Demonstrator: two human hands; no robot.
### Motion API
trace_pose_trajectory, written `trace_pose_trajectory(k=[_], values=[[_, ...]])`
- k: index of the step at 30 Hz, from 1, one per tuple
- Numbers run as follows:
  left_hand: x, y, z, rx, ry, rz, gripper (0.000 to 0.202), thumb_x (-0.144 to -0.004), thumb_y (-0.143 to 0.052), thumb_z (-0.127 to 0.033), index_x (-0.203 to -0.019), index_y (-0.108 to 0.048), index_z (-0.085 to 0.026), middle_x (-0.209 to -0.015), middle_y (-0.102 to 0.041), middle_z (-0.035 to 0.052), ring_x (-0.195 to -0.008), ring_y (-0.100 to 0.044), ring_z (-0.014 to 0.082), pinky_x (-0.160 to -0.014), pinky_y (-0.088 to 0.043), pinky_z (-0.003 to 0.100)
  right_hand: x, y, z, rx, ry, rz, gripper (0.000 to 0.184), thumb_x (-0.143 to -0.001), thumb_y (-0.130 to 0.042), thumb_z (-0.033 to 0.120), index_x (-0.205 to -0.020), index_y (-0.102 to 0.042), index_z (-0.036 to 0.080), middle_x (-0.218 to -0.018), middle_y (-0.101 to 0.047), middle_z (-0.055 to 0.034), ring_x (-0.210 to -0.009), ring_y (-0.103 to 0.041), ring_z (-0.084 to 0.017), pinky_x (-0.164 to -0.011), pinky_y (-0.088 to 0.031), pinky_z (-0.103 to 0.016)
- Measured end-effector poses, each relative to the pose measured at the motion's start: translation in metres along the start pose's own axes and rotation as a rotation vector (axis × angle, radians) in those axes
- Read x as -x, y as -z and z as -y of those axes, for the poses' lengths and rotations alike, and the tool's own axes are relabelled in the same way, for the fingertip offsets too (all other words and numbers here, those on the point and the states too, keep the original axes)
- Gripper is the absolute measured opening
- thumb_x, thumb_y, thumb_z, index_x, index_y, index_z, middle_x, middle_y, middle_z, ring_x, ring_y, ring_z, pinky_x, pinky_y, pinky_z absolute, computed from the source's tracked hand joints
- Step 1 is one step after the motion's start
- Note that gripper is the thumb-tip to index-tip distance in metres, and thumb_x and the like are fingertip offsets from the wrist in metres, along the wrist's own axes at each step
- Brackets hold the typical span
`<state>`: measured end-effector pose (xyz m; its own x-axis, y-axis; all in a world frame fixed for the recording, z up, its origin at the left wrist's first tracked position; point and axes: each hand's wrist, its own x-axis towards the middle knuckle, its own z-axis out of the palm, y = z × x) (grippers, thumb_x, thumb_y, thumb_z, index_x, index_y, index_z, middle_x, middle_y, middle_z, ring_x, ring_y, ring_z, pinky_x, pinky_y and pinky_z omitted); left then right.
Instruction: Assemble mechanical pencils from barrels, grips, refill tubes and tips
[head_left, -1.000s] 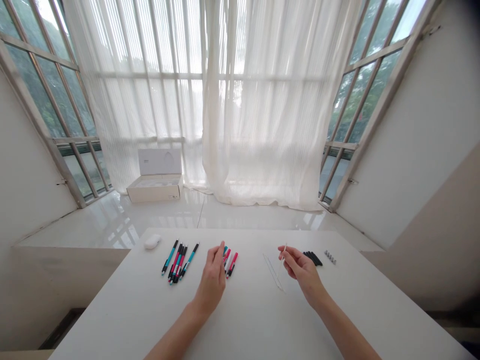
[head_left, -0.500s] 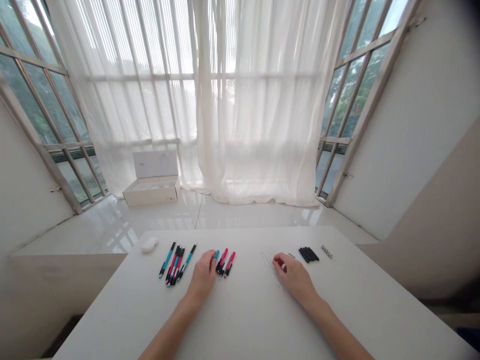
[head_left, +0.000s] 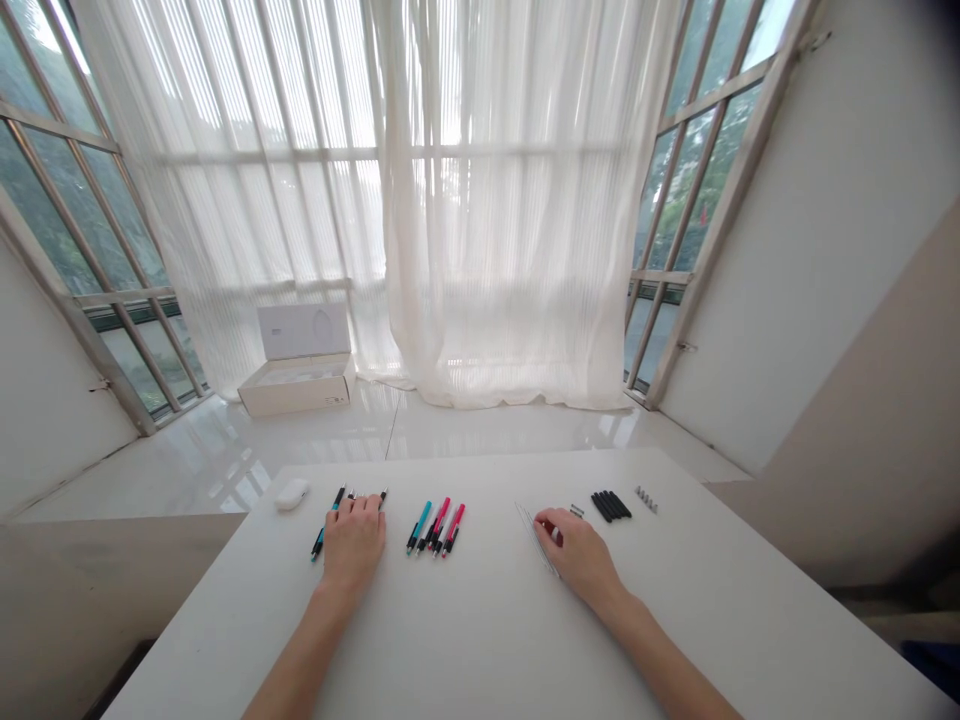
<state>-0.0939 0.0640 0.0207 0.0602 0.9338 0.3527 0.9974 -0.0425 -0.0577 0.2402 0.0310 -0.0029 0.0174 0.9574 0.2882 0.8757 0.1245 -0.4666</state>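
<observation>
Pens slanted lengthwise away and rightward, left hand over some, right hand beside thin sticks, both hands' grips unclear.

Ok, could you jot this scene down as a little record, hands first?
Left hand: the left hand lies over some pens; whether it grips any is hidden.
Right hand: the right hand, fingers curled, is beside thin pale sticks; its grip is unclear.
Between hands: a group of pink and teal pens.
Right of right hand: short black pieces in a row, then small grey pieces.
Far left of table: a white case.
Behind table: an open box by a sheer curtain.
</observation>
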Motion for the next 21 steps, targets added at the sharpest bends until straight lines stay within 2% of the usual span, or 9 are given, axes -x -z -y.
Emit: trace_pose_trajectory(k=[6,11,18,21], values=[[-0.001,-0.004,-0.001,-0.017,0.006,0.026,0.021,-0.094,-0.046,-0.019,-0.103,-0.065,-0.016,-0.097,-0.067,0.0106,-0.095,-0.059,0.0274,-0.082,-0.041,0.038,0.002,-0.003,0.004,-0.001,0.037,0.021,0.025,-0.09,-0.044,0.03,-0.083,-0.067,0.024,-0.084,-0.069,-0.0009,-0.065,-0.061,-0.015,-0.061,-0.041,-0.027],[-0.001,-0.013,-0.002,-0.002,-0.039,0.022,0.028,-0.091,-0.042,-0.006,-0.108,-0.063,-0.014,-0.1,-0.065,0.0117,-0.092,-0.061,0.0242,-0.082,-0.043,0.034,0.003,-0.003,0.004,-0.003,0.048,0.028,0.026,-0.09,-0.043,0.032,-0.084,-0.067,0.025,-0.086,-0.068,-0.0011,-0.066,-0.062,-0.016,-0.062,-0.041,-0.027],[0.001,-0.024,0.001,0.025,-0.072,-0.057,0.034,-0.086,-0.04,0.001,-0.111,-0.06,-0.011,-0.096,-0.066,0.0116,-0.09,-0.061,0.0253,-0.082,-0.045,0.037,0.002,-0.002,0.005,-0.005,0.045,0.035,0.028,-0.091,-0.042,0.036,-0.094,-0.068,0.025,-0.087,-0.068,-0.0015,-0.068,-0.062,-0.017,-0.064,-0.042,-0.028],[0.001,-0.02,0.0,0.084,-0.131,-0.181,0.033,-0.086,-0.04,0.001,-0.108,-0.06,-0.012,-0.094,-0.066,0.011,-0.089,-0.06,0.0262,-0.08,-0.046,0.038,0.003,-0.002,0.007,-0.003,0.054,0.058,0.028,-0.091,-0.043,0.037,-0.095,-0.068,0.026,-0.089,-0.068,-0.002,-0.069,-0.062,-0.017,-0.064,-0.042,-0.029]])
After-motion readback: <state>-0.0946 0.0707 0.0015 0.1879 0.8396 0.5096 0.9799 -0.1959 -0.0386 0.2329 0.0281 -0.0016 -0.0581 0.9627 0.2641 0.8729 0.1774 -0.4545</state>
